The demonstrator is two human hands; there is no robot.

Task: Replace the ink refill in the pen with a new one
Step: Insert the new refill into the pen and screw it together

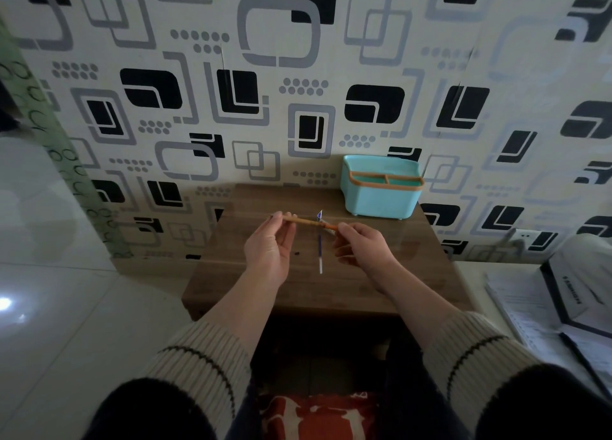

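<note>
Head view shows a small brown counter (414,274) against a patterned wall, with pale floor (66,290) at the left. Both hands pinch the pen (306,221) above it: left hand (270,244) at the left end, right hand (361,246) at the right. A refill (320,252) lies between them; a teal box (381,188) stands at the far right.
</note>
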